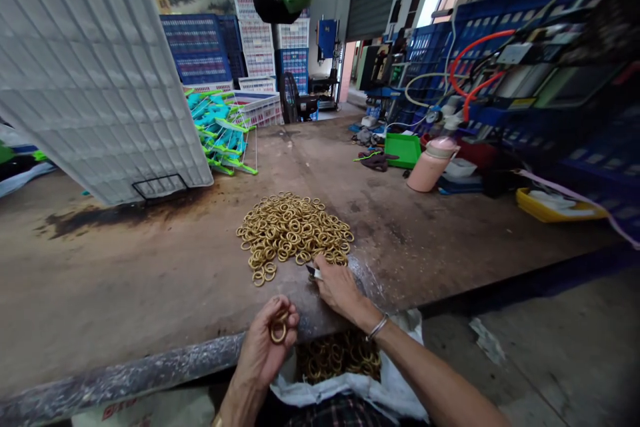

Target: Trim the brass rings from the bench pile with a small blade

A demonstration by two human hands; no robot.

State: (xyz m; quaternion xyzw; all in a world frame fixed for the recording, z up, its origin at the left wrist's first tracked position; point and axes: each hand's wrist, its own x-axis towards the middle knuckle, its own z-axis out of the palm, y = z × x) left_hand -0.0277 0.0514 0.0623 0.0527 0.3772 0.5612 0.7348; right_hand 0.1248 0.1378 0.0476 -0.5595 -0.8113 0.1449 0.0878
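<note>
A heap of gold-coloured rings [293,227] lies on the brown table [165,280]. Below the heap, near the table's front edge, my left hand [267,333] is palm up with its fingers curled round a few gold rings [279,328]. My right hand [337,285] reaches to the lower right side of the heap, its fingers closed round a small knife [314,271] with a dark blade and a pale handle. Its fingertips are close to the nearest rings. Under the table edge, between my arms, an open white sack [345,387] holds many darker rings.
A large white ribbed panel [100,87] stands at the left, beside green and turquoise plastic pieces [223,130]. Towards the right are a green tray [403,150], a pink bottle [430,165] and a yellow tray [560,207]. Stacked crates [197,50] stand behind.
</note>
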